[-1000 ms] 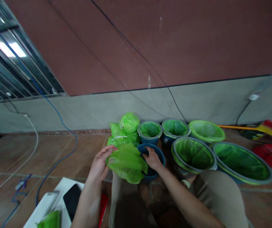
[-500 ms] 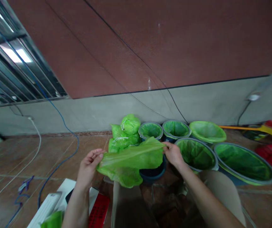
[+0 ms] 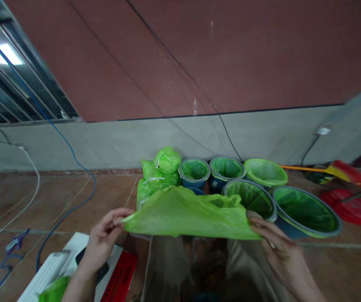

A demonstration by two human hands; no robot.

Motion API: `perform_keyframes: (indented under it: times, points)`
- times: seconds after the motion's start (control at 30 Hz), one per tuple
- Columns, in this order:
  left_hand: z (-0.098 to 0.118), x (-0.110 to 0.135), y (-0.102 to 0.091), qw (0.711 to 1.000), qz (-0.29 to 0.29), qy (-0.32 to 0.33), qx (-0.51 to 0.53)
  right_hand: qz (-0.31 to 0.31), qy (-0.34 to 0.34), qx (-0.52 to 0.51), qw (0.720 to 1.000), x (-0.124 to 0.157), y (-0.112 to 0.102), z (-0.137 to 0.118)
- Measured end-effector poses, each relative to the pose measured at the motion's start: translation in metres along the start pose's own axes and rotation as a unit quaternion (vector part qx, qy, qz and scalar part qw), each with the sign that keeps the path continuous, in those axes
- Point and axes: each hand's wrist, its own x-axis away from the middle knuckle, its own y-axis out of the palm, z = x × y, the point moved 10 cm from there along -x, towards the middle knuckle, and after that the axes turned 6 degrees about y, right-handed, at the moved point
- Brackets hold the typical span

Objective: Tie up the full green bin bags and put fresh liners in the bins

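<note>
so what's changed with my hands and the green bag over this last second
Your right hand left the blue bucket, took hold of the bag and moved right; your left hand, gripping throughout, shifted left. The bag is now stretched wider. The lined bins and tied bags stayed put.

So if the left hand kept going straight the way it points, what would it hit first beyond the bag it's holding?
Past the green plastic bag it holds, the left hand would probably meet the stacked green drawstring bags ahead and to its right, though its height is hard to judge.
</note>
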Motion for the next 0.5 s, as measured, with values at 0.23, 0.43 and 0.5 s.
perform_keyframes:
  times: [0.23, 0.43, 0.5]
  points:
    - [-0.076, 0.094, 0.059, 0.932, -0.307, -0.187, -0.033, -0.201, 0.056, 0.067, 0.976, 0.069, 0.07, 0.02]
    - [-0.079, 0.063, 0.041, 0.949, -0.2, -0.196, -0.143, -0.224, 0.089, 0.065, 0.968, 0.064, 0.078, 0.024]
    - [-0.063, 0.037, 0.048, 0.967, -0.156, -0.161, -0.12, -0.217, 0.092, 0.05, 0.971, 0.06, 0.075, 0.021]
